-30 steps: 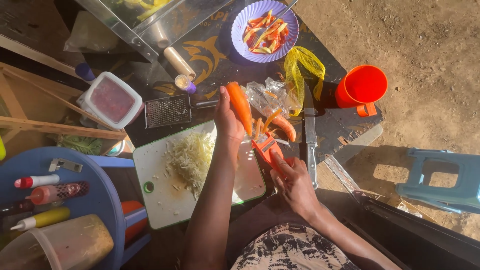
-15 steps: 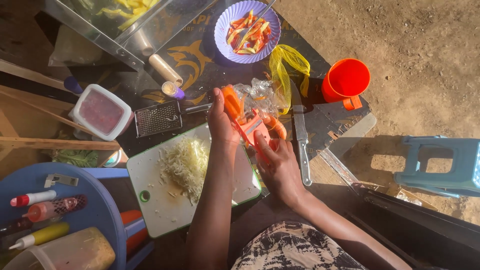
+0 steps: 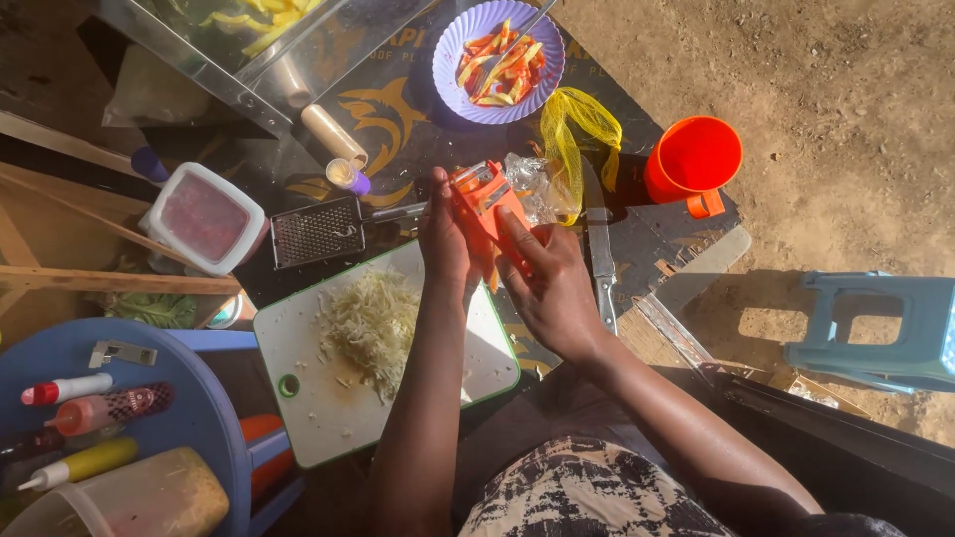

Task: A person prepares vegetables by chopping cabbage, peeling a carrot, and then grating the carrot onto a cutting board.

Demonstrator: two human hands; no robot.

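Observation:
My left hand (image 3: 444,244) grips a carrot that is mostly hidden behind the peeler and my fingers, held above the far edge of a white cutting board (image 3: 328,398). My right hand (image 3: 553,283) holds an orange peeler (image 3: 484,207) pressed against the far end of the carrot. A heap of shredded cabbage (image 3: 373,323) lies on the board just left of my left forearm.
A metal grater (image 3: 318,231) lies beyond the board. A purple plate of vegetable strips (image 3: 499,62), a yellow net bag (image 3: 580,124), an orange cup (image 3: 694,159), a knife (image 3: 601,261), a lidded tub (image 3: 204,219). A blue tray (image 3: 189,418) with sauce bottles sits left; a blue stool (image 3: 880,328) right.
The peeler in my right hand has travelled from the near end of the carrot up to its far end. My left hand kept its hold on the carrot.

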